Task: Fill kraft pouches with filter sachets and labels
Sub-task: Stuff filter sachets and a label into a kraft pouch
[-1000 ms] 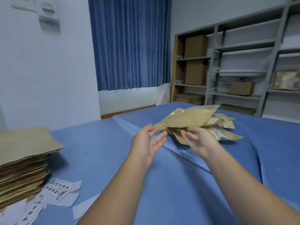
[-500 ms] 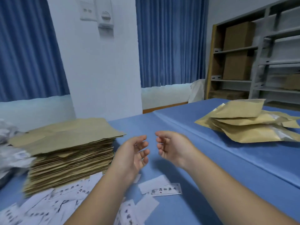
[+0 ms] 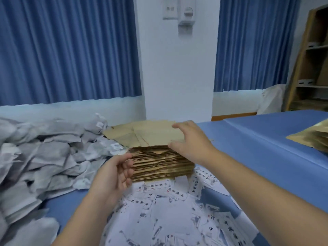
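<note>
Kraft-brown empty pouches stand in a tall stack [image 3: 159, 162] on the blue table cover [image 3: 257, 148], between the heap of grey filter sachets [image 3: 44, 157] and the scattered labels [image 3: 168, 210]. Both hands have left the filled pouches [image 3: 314, 139], now at the far right, and come here empty. The right hand [image 3: 190, 141] spreads open over the top pouch [image 3: 152, 134], thumb at its near edge, not yet pinching. The left hand [image 3: 115, 174] hangs loosely curled beside the stack, holding nothing. One pouch seems finished; a fresh one is next.

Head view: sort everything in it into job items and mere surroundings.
Job: flat kraft pouch stack, filter sachet pile, loose labels, pouch pile at right.
Not part of it: blue curtains, shelving, wall switch.
</note>
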The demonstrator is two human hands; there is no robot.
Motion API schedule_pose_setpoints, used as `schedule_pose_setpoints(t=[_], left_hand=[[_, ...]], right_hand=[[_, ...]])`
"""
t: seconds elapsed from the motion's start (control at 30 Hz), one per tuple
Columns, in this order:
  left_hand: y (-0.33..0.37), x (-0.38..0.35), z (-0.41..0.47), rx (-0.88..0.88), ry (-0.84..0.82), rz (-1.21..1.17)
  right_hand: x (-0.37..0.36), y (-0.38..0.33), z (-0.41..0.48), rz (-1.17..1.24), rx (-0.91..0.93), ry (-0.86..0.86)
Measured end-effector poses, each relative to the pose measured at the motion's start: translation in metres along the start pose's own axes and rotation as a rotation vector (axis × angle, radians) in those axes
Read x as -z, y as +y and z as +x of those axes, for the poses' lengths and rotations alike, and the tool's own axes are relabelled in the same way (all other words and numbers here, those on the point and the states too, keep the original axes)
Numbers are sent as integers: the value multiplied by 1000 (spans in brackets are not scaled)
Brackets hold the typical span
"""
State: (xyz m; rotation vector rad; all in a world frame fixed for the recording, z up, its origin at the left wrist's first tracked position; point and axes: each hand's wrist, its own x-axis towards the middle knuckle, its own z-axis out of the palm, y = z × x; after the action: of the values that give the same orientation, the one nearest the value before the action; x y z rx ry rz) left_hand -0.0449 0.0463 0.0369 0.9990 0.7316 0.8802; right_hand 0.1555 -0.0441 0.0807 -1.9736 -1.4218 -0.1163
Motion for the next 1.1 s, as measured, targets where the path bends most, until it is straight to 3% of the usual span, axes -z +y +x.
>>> schedule_pose_setpoints(t=[0.13, 0.33, 0.57, 0.77, 0.97, 1.1], left_hand=[[-2, 1, 0, -6, 6, 74], [-12, -11, -2, -6, -112, 351], [-16, -31, -18, -111, -312, 447], [-16, -48, -27, -165, -196, 419], [-10, -57, -34, -190, -202, 167], [-10, -51, -32, -264, -202, 129]], right_hand=[[-17, 3, 2, -223, -8, -236], [-25, 12, -14, -273, 114, 112], [-6, -15, -20, -260, 172, 271], [5, -43, -32, -245, 243, 92], [8, -57, -40, -246, 293, 56], [21, -60, -42, 57, 252, -137]])
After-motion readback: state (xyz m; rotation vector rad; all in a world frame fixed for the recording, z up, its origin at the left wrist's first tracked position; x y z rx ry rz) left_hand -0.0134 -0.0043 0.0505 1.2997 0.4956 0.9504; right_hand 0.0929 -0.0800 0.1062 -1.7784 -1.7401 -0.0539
